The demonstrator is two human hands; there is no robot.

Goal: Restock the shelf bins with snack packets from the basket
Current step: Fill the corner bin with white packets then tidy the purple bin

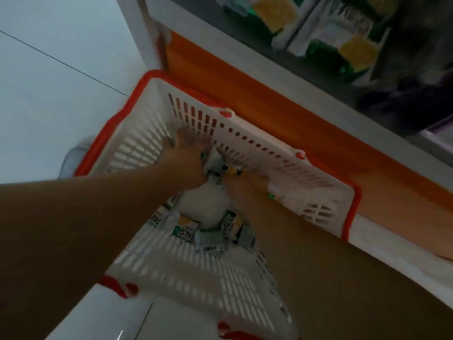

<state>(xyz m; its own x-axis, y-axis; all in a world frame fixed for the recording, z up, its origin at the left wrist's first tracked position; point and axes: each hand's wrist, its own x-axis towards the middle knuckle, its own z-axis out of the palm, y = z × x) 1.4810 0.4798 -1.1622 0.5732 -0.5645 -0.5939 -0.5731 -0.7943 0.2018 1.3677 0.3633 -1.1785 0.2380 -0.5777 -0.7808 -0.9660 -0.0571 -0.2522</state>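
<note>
here, largest first: shelf unit (257, 99) runs across the upper right of the frame with an orange base band; its bins (326, 33) at top right hold yellow-and-green stock, blurred. below it, centre frame, the white slatted basket (245, 141) with red rim sits on the pale floor (49, 82), hard against the orange band. both forearms come in from the lower edge and reach down inside.

snack packets (213, 231) lie scattered on the basket bottom, one loose group low centre, another bunch at the far wall. left hand (188, 158) and right hand (241, 182) meet at that far bunch (220, 168), fingers down among the packets; motion blur hides the fingers, so cannot tell if either grip has closed on anything.

step in hand, by my reading: gathering a handful. next move calls for a firm hold, lift clear of the basket wall, then up and right to a bin.
</note>
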